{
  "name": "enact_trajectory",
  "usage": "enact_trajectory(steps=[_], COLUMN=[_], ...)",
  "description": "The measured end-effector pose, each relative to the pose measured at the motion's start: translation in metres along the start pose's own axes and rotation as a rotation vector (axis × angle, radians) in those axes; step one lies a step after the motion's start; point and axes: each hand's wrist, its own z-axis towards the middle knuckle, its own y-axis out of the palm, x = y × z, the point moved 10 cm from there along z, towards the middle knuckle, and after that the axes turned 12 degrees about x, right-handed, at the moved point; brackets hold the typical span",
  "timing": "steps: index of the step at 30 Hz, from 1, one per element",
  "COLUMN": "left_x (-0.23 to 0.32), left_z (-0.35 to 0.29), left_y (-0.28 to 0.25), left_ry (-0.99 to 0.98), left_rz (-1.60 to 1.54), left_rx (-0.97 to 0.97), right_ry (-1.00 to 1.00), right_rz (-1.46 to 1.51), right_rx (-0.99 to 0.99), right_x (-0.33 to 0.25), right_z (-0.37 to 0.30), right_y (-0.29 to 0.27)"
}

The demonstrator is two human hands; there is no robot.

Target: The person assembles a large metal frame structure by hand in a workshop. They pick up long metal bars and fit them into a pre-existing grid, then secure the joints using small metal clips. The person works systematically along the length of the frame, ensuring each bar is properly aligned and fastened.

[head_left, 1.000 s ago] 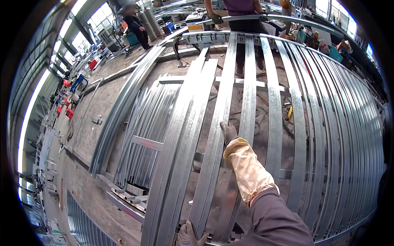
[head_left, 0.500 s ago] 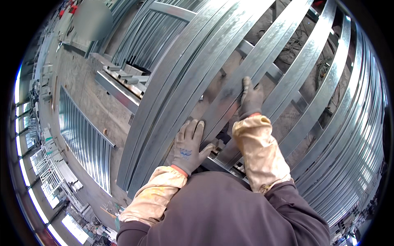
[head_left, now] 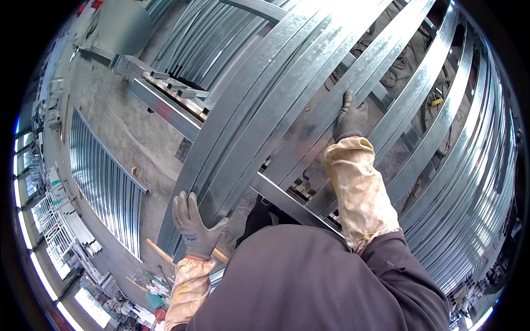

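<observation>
Head cam: L one of a side-by-side fisheye pair on the person's head, upright, unmirrored. Looks steeply down over own torso (head_left: 309, 281), which fills bottom ctr., v. close to the lens. L hand (head_left: 196, 226) shows up-left of torso, R hand (head_left: 351, 118) above it, both fairly near. Metal bars (head_left: 276, 94) run from beside torso to well beyond it. Floor (head_left: 149, 151) & grooved panel (head_left: 105, 185), left of torso, farther off. Edges bend twd. rim.
</observation>
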Motion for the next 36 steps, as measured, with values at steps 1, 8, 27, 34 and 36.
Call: enact_trajectory(steps=[1,8,27,34,36], left_x=[-0.003,-0.024,-0.039,-0.123,-0.155], left_z=[0.001,-0.022,-0.015,-0.026,-0.026], left_y=[0.0,0.007,-0.008,-0.016,-0.001], left_ry=[0.007,-0.056,-0.044,-0.216,-0.425], left_rz=[-0.002,0.008,-0.053,-0.083,-0.162], left_rx=[-0.006,-0.116,-0.144,-0.006,-0.178], right_ry=[0.07,0.144,-0.496,-0.945,-0.591], right_rz=[0.021,0.328,0.014,0.028,0.378], right_rx=[-0.043,0.023,0.12,0.201,-0.237], right_x=[-0.005,0.008,0.006,-0.067,-0.085], right_z=[-0.001,0.008,-0.019,-0.069,-0.107], right_y=[-0.004,0.022,0.014,-0.012,0.028])
